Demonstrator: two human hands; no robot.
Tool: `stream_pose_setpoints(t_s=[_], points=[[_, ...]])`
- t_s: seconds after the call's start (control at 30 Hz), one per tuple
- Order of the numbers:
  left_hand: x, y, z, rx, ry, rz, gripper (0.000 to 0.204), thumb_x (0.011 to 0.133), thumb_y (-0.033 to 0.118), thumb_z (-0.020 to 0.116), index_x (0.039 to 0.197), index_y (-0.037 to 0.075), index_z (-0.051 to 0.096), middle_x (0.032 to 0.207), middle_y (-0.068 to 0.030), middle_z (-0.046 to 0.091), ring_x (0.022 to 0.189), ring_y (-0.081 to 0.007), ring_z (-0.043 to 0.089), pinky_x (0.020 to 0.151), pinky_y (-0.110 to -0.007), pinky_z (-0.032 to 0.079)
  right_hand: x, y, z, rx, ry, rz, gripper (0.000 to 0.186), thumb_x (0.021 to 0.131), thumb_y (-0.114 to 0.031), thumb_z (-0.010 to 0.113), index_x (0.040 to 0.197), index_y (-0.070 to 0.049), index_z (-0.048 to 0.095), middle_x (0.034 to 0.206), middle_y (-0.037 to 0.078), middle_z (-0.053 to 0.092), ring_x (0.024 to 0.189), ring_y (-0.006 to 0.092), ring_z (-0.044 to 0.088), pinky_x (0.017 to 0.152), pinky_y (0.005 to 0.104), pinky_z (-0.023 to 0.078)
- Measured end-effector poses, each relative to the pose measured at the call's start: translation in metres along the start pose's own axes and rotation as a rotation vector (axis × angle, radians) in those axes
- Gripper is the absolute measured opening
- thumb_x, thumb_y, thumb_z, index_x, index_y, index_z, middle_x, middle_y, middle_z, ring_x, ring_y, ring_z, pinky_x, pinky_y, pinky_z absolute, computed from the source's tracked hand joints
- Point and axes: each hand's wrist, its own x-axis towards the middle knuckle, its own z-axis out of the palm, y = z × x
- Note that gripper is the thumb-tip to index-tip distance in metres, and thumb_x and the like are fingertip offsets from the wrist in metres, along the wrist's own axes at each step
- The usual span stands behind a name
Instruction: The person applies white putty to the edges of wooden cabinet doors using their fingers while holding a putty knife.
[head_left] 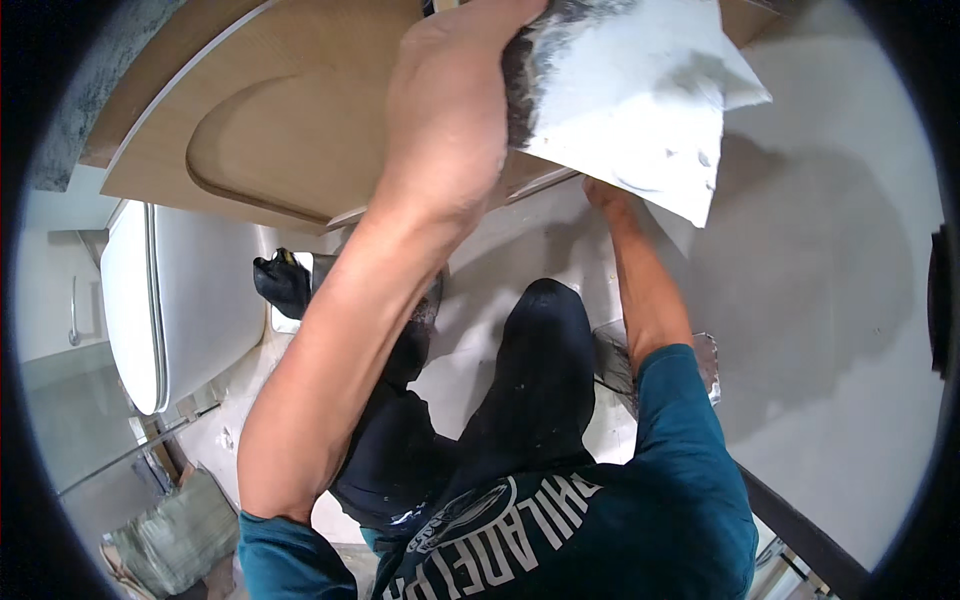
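Head view: both bare arms reach forward from a teal short-sleeved T-shirt [690, 440], over dark trousers [545, 370], toward the upper part of the view
Left forearm: runs slantwise from lower left up to top centre, large and near the camera, in front of the cabinet door
Left hand [452, 90]: back and thumb-side heel turned toward the camera, wrist slightly bent, fingers pointing up and right along the panel's dark edge; the fingertips run out of view, so I cannot tell whether they grasp it
Right forearm: rises more steeply and farther from the camera, elbow low beside the sleeve
Right hand [602, 193]: mostly hidden behind the panel's lower edge; its grip cannot be told
White panel [635, 110]: at top centre-right, between the left hand and the grey surface, tilted, with its lower corner pointing down
Panel face: pale and flat, with a dark grey, streaky smear along the left and top, and a soft shadow at right
Panel edges: uneven at right, with a pointed corner jutting outward
Wooden cabinet door [290, 140]: left of the panel, with an arched groove
White toilet [205, 290]: below the door, at left
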Motion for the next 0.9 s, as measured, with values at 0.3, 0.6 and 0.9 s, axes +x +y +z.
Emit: stream_pose_setpoints(t_s=[0.3, 0.6, 0.9], points=[[0.001, -0.003, -0.001, -0.042, 0.021, -0.03, 0.039, 0.096, 0.033, 0.05, 0.103, -0.003, 0.062, 0.091, -0.0075, 0.066, 0.081, -0.0142, 0.062, 0.076, -0.027, 0.047, -0.007, -0.014, -0.007, 0.077, -0.015, 0.076, 0.025, 0.086, -0.015, 0.05, 0.096, -0.002, 0.069, 0.102, 0.022, 0.067, 0.094, 0.0385, 0.065, 0.085, 0.0473, 0.052], [-0.004, 0.002, -0.01, -0.054, -0.092, 0.003, 0.041, 0.096, 0.033, 0.05, 0.103, -0.005, 0.063, 0.09, -0.0088, 0.067, 0.079, -0.0138, 0.062, 0.073, -0.026, 0.048, -0.013, -0.018, 0.036, 0.144, 0.116, -0.064, 0.019, 0.086, -0.018, 0.055, 0.078, -0.004, 0.065, 0.08, 0.022, 0.065, 0.084, 0.0438, 0.062, 0.081, 0.05, 0.05], [-0.002, 0.009, 0.003, 0.009, 0.002, -0.091, 0.042, 0.096, 0.033, 0.049, 0.1, -0.005, 0.065, 0.089, -0.0085, 0.067, 0.078, -0.0141, 0.062, 0.074, -0.026, 0.047, -0.028, -0.047, 0.066, 0.295, 0.504, -0.3, 0.018, 0.083, -0.015, 0.056, 0.08, 0.0, 0.065, 0.085, 0.024, 0.067, 0.075, 0.0409, 0.065, 0.068, 0.0485, 0.054]])
